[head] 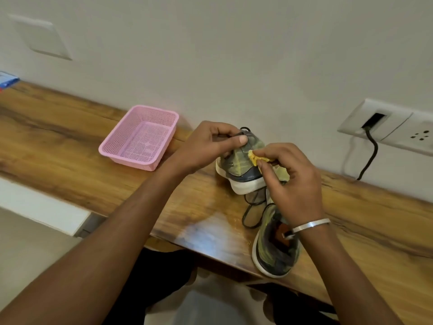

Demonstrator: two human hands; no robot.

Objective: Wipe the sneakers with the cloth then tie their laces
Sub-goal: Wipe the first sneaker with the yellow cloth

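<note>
Yellow cloth pinched in our right hand fingers rubs the far sneaker mid-frame, left hand gripping its top, other sneaker lower right on the tabletop.

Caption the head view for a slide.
Left hand steadies an olive knit sneaker while right hand rubs it with a yellow cloth.

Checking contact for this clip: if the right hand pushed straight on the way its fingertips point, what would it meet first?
Likely the far sneaker: the right hand already pinches the yellow cloth against its side.
</note>
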